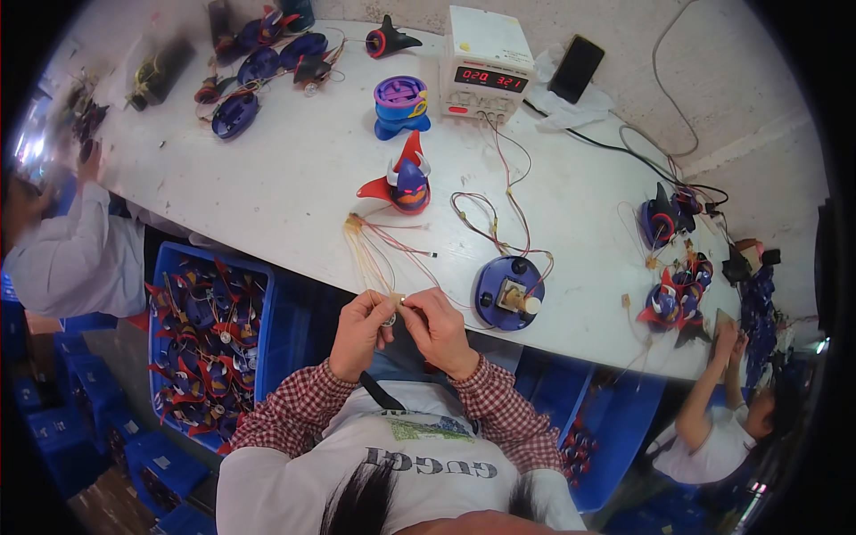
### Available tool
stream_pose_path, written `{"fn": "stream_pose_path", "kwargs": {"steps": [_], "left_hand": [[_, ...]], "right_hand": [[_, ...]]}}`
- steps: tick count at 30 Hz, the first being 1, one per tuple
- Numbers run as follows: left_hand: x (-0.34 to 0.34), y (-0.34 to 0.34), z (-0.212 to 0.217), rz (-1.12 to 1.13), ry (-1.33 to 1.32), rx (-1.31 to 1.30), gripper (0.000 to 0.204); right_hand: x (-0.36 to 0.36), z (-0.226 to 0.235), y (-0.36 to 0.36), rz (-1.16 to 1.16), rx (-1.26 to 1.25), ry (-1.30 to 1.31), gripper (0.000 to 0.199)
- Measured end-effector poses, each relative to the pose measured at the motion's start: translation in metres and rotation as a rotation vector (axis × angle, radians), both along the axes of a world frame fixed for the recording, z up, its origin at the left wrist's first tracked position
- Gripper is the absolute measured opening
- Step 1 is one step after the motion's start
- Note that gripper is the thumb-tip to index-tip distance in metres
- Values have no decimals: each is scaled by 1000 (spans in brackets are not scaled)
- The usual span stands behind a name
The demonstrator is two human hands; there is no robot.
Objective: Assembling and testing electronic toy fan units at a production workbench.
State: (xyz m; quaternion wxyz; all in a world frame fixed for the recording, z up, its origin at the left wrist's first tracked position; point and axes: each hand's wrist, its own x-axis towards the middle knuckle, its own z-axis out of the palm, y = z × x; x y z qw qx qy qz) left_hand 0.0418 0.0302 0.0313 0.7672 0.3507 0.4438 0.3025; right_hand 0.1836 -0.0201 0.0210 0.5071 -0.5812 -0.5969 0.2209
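Near the table's front edge, my left hand (359,332) and my right hand (439,333) meet with pinched fingers. Between their fingertips is a small pale part (398,300) at the end of thin wires; its exact kind is too small to tell. A bundle of white and red wires (357,234) runs from there up the table to a toy head (409,185), purple and orange with red and white wing-like pieces. To the right of my hands lies a purple oval base (489,283) carrying a small tan block and a white knob, with wires attached.
A white power supply (486,45) with a lit display stands at the back, beside a blue-purple toy part (400,105) and a phone (576,69). Toy heads (664,303) cluster at right. A full blue bin (270,308) sits at left. Co-workers (76,263) sit at both sides.
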Motion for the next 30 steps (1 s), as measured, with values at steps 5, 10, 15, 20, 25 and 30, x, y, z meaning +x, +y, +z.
{"fn": "stream_pose_path", "kwargs": {"steps": [5,10,15,20,25,30], "left_hand": [[1,0,-1,-3,11,17,14],[2,-1,-3,2,23,29,13],[4,-1,-3,18,23,28,12],[4,0,-1,13,26,23,14],[4,0,2,2,36,11,16],[4,-1,-1,19,25,2,16]], "right_hand": [[4,-3,0,30,27,-28,17],[7,-4,0,51,18,-39,17],[8,-3,0,59,9,-36,17],[8,-4,1,52,13,-33,17],[7,-5,1,50,13,-27,17],[6,-5,2,44,26,-27,17]]}}
